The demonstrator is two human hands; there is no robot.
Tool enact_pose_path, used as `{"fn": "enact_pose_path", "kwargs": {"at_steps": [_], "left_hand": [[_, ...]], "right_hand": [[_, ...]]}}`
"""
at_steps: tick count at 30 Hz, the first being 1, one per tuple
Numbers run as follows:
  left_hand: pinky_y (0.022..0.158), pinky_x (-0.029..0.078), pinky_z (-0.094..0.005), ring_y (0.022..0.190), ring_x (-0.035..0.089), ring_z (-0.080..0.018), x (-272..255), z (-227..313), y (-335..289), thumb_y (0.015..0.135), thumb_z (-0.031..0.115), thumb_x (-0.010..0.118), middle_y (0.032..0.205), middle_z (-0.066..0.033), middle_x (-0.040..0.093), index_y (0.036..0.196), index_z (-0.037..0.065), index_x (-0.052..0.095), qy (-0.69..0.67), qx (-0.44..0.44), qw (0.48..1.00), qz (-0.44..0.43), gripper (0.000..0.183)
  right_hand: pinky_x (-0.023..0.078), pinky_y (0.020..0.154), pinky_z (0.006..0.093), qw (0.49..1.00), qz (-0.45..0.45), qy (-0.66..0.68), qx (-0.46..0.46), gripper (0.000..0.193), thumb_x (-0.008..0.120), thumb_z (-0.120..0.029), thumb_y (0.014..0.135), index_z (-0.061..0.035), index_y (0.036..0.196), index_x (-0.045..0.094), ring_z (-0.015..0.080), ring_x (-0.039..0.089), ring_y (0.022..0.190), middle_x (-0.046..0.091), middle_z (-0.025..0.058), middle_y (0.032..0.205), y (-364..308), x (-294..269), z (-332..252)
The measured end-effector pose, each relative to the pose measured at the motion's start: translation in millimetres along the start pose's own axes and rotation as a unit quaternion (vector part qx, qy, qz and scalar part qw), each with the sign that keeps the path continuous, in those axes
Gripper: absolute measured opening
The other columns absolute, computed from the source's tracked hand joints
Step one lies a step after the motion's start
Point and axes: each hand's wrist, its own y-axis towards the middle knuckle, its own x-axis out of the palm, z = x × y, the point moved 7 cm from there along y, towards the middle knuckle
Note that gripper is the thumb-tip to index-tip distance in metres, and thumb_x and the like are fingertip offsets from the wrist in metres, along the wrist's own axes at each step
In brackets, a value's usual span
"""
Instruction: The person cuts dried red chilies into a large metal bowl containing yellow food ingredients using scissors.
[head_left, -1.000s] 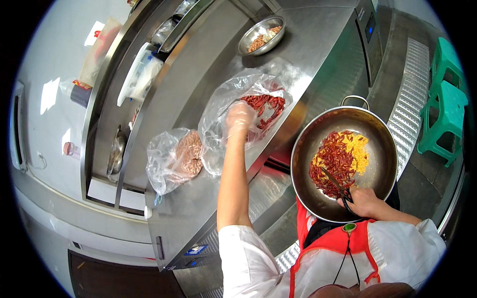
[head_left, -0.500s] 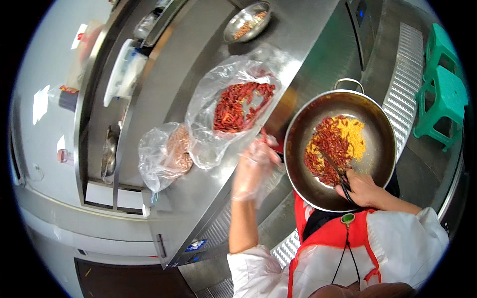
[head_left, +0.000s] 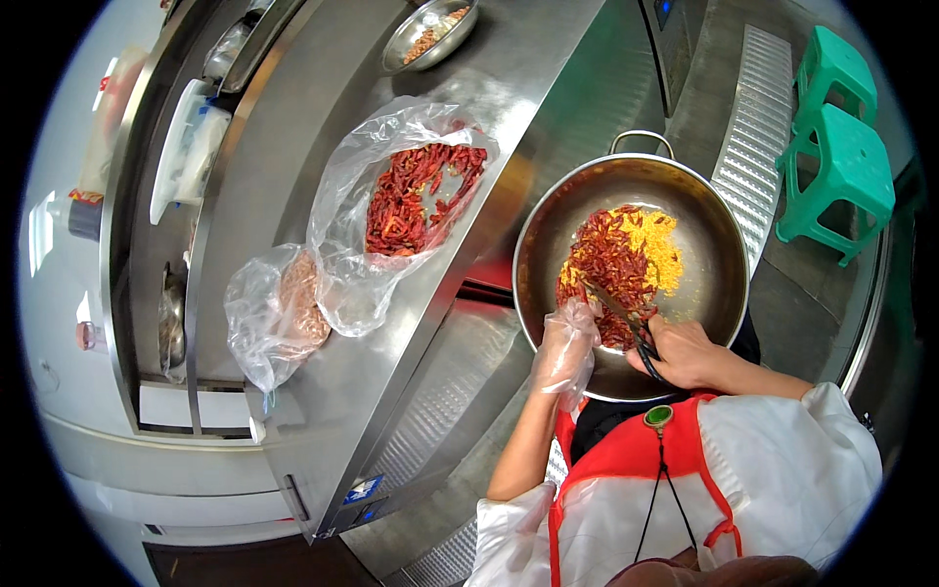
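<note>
Over the left side of a deep metal pan (head_left: 548, 220), my left hand (head_left: 567, 338), in a clear plastic glove, pinches a dried red chili, mostly hidden by the fingers, beside the blades of the scissors. Black-handled scissors (head_left: 644, 338) sit in my right hand (head_left: 685, 354), their blades pointing left over the pan; how far the blades are apart cannot be made out. Below them lie cut red chili pieces (head_left: 608, 256) and yellow crumbly bits (head_left: 657, 249). On the steel counter to the left, a clear plastic bag (head_left: 337, 220) lies open with whole dried chilies (head_left: 396, 201).
A second plastic bag (head_left: 256, 318) with small pinkish-brown pieces lies nearer on the steel counter (head_left: 391, 333). At the far end stands a metal bowl (head_left: 455, 41) with nuts. Green stools (head_left: 846, 161) stand on the floor to the right. Shelves (head_left: 210, 210) line the wall.
My left hand has come right from beside the counter edge to the pan, next to the scissors. My right hand stays on the scissors. The whole view has shifted somewhat.
</note>
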Motion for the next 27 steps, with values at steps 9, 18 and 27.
{"fn": "enact_pose_path", "kwargs": {"at_steps": [9,18,27], "left_hand": [[0.051,0.033,-0.0246,0.055,0.043,-0.0091,16.2,-7.7,-11.4,0.09,0.021,0.049,0.06,-0.0001,0.045,0.08,0.005,0.055,-0.061,-0.011,0.998,-0.026,0.02],[0.049,0.032,-0.0248,0.053,0.043,-0.0092,17.1,-19.2,-12.8,0.091,0.022,0.05,0.06,0.0013,0.045,0.079,0.006,0.054,-0.023,-0.031,0.999,-0.014,0.021],[0.043,0.032,-0.0259,0.05,0.043,-0.0091,17.7,-53.5,0.0,0.091,0.025,0.053,0.058,0.0019,0.047,0.076,0.005,0.057,-0.002,-0.016,1.0,0.018,0.025]], "right_hand": [[0.044,0.071,0.0481,1.0,0.013,0.009,-0.001,0.06,0.049,-0.056,0.084,0.0033,0.09,0.049,0.0408,0.06,0.077,0.06,0.0243,0.077,0.6,5.0,4.3],[0.048,0.072,0.0459,1.0,-0.005,-0.007,-0.014,0.07,0.045,-0.059,0.085,0.0103,0.093,0.051,0.0402,0.062,0.08,0.061,0.0282,0.083,-0.5,2.6,-0.4],[0.048,0.072,0.047,1.0,0.016,-0.015,0.009,0.066,0.048,-0.055,0.086,0.0104,0.089,0.053,0.0412,0.061,0.082,0.061,0.0284,0.084,0.1,10.5,7.6]]}}
